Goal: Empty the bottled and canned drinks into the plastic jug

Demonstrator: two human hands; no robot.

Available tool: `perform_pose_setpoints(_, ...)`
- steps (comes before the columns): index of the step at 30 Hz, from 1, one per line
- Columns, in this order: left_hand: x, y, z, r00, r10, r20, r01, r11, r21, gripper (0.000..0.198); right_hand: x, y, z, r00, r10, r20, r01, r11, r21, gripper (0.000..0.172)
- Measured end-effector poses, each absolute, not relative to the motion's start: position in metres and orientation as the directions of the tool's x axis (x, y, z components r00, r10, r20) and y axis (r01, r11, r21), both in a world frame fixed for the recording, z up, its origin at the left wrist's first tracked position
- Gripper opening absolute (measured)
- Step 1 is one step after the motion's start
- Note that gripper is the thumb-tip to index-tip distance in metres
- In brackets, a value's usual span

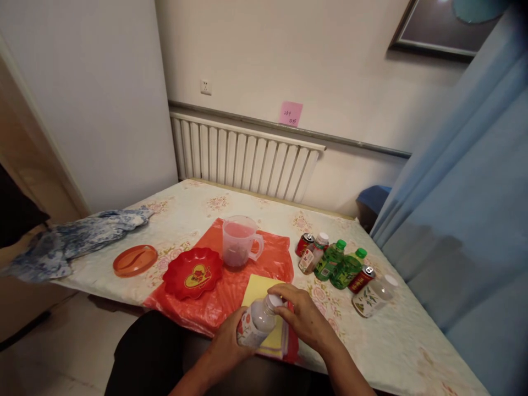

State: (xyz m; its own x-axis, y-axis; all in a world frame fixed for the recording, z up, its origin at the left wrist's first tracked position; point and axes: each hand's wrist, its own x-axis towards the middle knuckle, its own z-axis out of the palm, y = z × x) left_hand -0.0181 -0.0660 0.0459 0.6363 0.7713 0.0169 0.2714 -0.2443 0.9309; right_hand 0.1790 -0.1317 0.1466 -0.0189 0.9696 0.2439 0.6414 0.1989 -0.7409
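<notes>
A person's left hand [231, 336] grips a bottle [260, 320] above a yellow cloth [256, 286] at the near edge of the tabletop [412, 335], the right hand [303, 316] pinching its white cap [273, 301]. From the bottle, a pitcher [238, 248] stands at eleven o'clock, a red plate [193, 273] at ten, drink bottles [330, 260] and cans [358, 281] at two.

- This is looking like a home.
- A flowered tablecloth [274, 217] is stretching beyond the right hand [305, 316].
- A radiator [243, 157] is standing farther beyond.
- A curtain [466, 187] is hanging to the hand's right.
</notes>
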Motion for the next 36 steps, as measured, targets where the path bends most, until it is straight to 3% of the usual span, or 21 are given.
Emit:
perform_pose_setpoints(20,-0.018,-0.068,0.045,0.64,0.768,0.007,0.267,-0.231,0.936,0.054,0.179,-0.131,0.151,-0.039,0.973,0.226,0.66,0.195,-0.725,0.032)
perform_pose_setpoints(26,-0.019,-0.066,0.045,0.649,0.76,0.039,0.22,-0.236,0.946,0.058,0.181,-0.134,0.154,-0.064,0.973,0.223,0.638,0.212,-0.74,0.039)
perform_pose_setpoints(36,-0.019,-0.067,0.044,0.638,0.77,0.007,0.253,-0.219,0.942,0.057,0.178,-0.133,0.156,-0.055,0.973,0.222,0.625,0.207,-0.752,0.034)
